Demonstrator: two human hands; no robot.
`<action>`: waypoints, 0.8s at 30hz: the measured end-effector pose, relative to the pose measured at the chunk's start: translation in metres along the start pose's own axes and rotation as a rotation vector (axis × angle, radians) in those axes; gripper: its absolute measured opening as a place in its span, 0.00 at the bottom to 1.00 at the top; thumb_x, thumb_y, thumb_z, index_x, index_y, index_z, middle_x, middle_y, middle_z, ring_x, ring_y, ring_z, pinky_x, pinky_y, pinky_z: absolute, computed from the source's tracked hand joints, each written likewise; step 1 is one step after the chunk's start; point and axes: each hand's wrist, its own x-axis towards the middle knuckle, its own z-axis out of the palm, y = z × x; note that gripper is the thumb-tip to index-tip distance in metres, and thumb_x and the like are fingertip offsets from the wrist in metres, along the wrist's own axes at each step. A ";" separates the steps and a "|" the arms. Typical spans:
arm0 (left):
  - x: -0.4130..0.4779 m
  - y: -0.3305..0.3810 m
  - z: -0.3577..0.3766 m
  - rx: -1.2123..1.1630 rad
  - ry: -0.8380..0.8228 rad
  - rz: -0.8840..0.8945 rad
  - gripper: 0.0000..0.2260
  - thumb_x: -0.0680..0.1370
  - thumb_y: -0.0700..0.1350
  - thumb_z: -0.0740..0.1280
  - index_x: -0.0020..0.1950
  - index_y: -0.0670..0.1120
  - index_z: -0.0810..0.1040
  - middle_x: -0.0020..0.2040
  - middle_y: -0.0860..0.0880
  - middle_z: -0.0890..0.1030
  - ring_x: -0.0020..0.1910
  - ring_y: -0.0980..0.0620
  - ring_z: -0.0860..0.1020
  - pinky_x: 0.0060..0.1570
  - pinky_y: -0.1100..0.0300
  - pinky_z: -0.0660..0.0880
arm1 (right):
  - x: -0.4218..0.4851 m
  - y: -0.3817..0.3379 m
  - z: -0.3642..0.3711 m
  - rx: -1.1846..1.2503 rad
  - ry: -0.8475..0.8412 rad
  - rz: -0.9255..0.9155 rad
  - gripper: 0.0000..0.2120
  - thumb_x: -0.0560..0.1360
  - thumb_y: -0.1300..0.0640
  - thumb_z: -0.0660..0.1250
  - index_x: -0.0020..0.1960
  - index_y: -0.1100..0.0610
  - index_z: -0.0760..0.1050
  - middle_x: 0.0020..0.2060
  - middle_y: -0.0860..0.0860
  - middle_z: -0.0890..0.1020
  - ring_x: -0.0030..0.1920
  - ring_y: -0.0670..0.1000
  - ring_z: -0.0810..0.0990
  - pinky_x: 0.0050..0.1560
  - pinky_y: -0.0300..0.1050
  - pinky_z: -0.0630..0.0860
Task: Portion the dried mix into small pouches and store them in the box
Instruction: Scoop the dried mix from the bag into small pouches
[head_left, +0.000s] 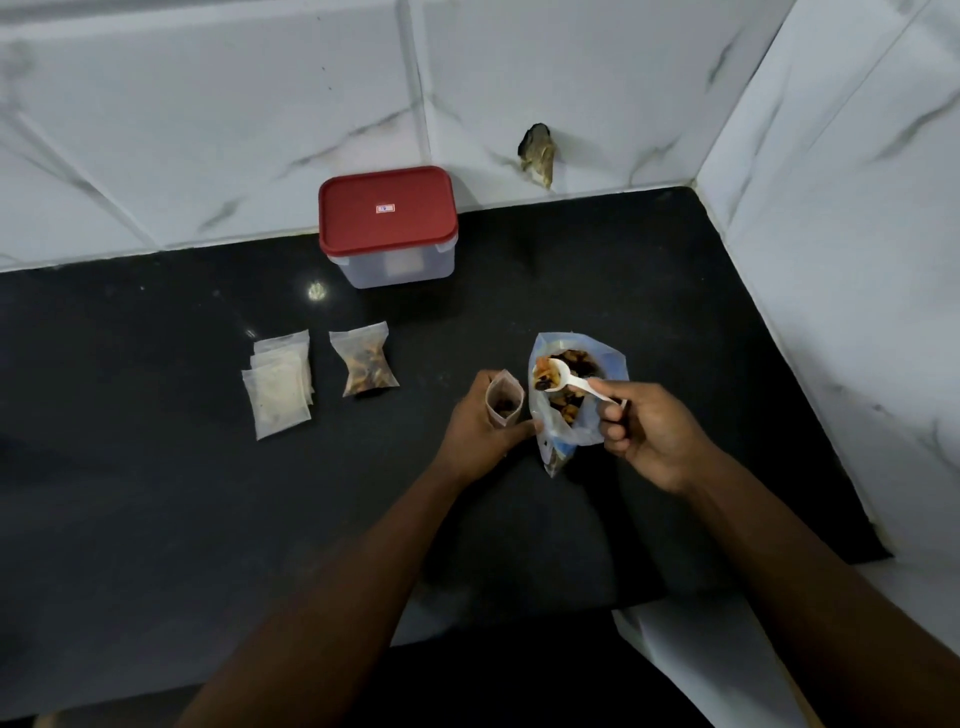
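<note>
While left hand (480, 434) grips clear pouch (503, 399), right hand (652, 436) pinches spoon (563, 378).

Dim light, countertop (156, 519) glare, edges warped

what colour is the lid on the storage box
Red, on the translucent plastic box's lid; clearest in the head view.

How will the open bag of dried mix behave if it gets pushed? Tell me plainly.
Probably floppy: the bag is thin, crumpled plastic with sagging walls. It likely tips easily: it stands upright with its mouth wide open, so mix could spill. Its glossy film may slide on the polished black counter.
</note>
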 end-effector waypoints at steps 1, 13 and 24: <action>0.000 -0.001 0.000 0.004 -0.001 0.008 0.23 0.73 0.44 0.79 0.65 0.51 0.74 0.58 0.54 0.82 0.56 0.60 0.81 0.56 0.60 0.79 | -0.002 0.000 0.006 -0.016 -0.009 -0.008 0.13 0.78 0.54 0.68 0.59 0.60 0.78 0.30 0.48 0.72 0.29 0.45 0.69 0.31 0.39 0.64; -0.004 -0.002 -0.001 -0.026 0.049 0.105 0.13 0.75 0.40 0.78 0.56 0.47 0.79 0.49 0.57 0.83 0.48 0.62 0.81 0.47 0.66 0.78 | 0.001 0.036 0.032 -1.179 0.145 -0.830 0.13 0.81 0.56 0.68 0.64 0.51 0.81 0.47 0.47 0.84 0.43 0.39 0.77 0.43 0.29 0.71; -0.005 -0.004 -0.002 0.003 0.028 0.145 0.14 0.74 0.43 0.79 0.55 0.46 0.79 0.50 0.53 0.83 0.47 0.54 0.82 0.43 0.67 0.78 | 0.005 0.051 0.025 -1.222 0.306 -0.962 0.14 0.80 0.52 0.66 0.65 0.48 0.80 0.46 0.46 0.79 0.43 0.44 0.77 0.37 0.45 0.78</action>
